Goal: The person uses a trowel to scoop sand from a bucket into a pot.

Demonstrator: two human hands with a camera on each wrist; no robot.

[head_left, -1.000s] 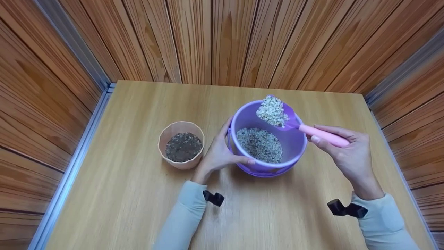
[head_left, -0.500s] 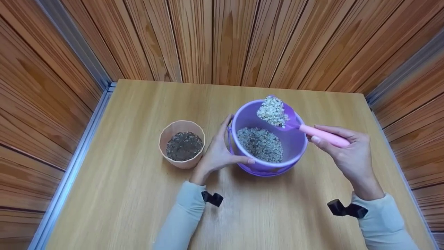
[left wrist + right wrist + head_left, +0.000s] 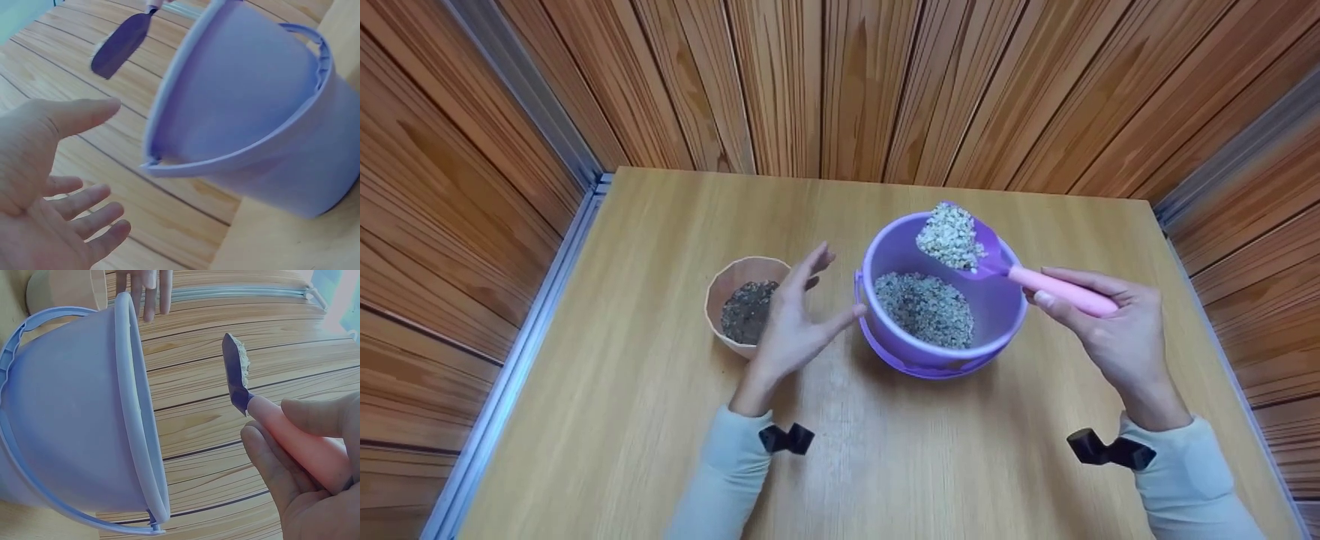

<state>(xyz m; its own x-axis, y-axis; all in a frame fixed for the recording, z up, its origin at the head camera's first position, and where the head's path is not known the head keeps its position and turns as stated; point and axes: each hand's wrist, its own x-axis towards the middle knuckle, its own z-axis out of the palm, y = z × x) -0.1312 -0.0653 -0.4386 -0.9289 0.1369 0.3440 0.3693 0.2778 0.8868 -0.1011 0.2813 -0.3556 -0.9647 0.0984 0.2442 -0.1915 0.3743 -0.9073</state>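
My right hand (image 3: 1117, 330) grips the pink handle of a small purple trowel (image 3: 1061, 291), held over the far side of a purple bucket (image 3: 877, 319). A heap of pale grit (image 3: 949, 237) lies on the trowel's blade. Grey grit (image 3: 926, 309) covers the bottom of the bucket. Between the bucket and a peach plant pot (image 3: 727, 285) is my left hand (image 3: 793, 330), fingers spread and holding nothing. It hides the pot's right side in the head view. Dark soil (image 3: 744, 311) shows inside the pot. In the left wrist view the left hand (image 3: 62, 185) is apart from the bucket (image 3: 281, 146).
All of this stands on a wooden table (image 3: 645, 420). Wood-plank walls (image 3: 855, 90) enclose the back and both sides, with metal rails (image 3: 547, 292) along the left edge. The bucket's handle (image 3: 50, 500) hangs down against its side.
My left hand has let go of the bucket's rim and moved left toward the pot, its fingers spreading. The right hand and loaded trowel stay nearly still.
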